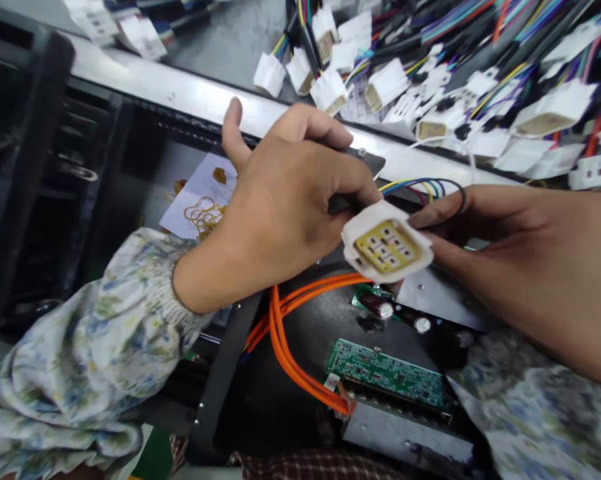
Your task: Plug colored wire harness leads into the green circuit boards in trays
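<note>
A white wire connector point(387, 243) with a yellow face and several pin slots is held up near the middle of the head view, its face turned toward me. My left hand point(300, 180) pinches its left side between thumb and forefinger, the little finger sticking out. Behind the connector, thin coloured wires point(425, 187) in blue, yellow and red curve to the right. The thumb and forefinger of my right hand point(510, 247) are closed around these wires, touching the connector's right edge. Both sleeves are floral with gathered cuffs.
Below my hands, a black casing point(280, 427) holds a green circuit board point(390, 373), a metal block point(405, 430) and orange cables point(285, 347). Yellow rubber bands point(203, 217) lie on paper at left. Beyond a metal rail point(130, 73), several white connectors point(390, 87) with wire bundles are heaped.
</note>
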Action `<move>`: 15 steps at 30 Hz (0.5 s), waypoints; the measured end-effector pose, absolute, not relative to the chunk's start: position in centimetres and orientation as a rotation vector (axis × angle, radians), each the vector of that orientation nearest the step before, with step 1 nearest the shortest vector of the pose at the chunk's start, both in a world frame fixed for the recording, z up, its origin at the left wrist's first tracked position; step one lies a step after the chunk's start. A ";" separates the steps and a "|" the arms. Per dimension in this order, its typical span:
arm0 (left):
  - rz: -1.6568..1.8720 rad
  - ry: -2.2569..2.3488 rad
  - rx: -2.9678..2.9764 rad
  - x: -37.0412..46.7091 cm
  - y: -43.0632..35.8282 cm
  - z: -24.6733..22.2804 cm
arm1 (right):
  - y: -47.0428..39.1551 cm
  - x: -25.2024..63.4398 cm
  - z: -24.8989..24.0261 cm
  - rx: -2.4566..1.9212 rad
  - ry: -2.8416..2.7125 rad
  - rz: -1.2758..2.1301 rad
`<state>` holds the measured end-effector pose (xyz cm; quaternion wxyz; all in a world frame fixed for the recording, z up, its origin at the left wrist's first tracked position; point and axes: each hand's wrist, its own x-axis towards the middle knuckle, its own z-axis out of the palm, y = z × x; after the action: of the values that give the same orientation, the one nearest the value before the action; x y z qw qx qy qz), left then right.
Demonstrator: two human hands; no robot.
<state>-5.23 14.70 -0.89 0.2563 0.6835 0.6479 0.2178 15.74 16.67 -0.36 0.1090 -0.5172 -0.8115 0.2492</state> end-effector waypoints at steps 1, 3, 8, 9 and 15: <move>0.577 1.757 1.853 -5.1 14.7 -0.8 | 16.7 15.6 -0.5 -1.537 -2.377 0.793; 0.538 1.749 1.856 -5.1 14.7 -0.7 | 16.6 15.3 -0.6 -1.565 -2.356 0.847; 0.500 1.768 1.857 -5.1 14.8 -0.7 | 16.5 15.1 -0.3 -1.576 -2.357 0.811; 0.497 1.773 1.858 -5.1 14.8 -0.7 | 16.6 15.1 -0.3 -1.582 -2.367 0.805; 0.518 1.780 1.833 -5.0 14.8 -0.6 | 16.4 15.1 -0.2 -1.647 -2.337 0.772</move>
<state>-4.99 14.78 -0.59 0.2641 0.6781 0.6585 0.1918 15.06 16.37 -0.17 0.0901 -0.5541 -0.7858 0.2595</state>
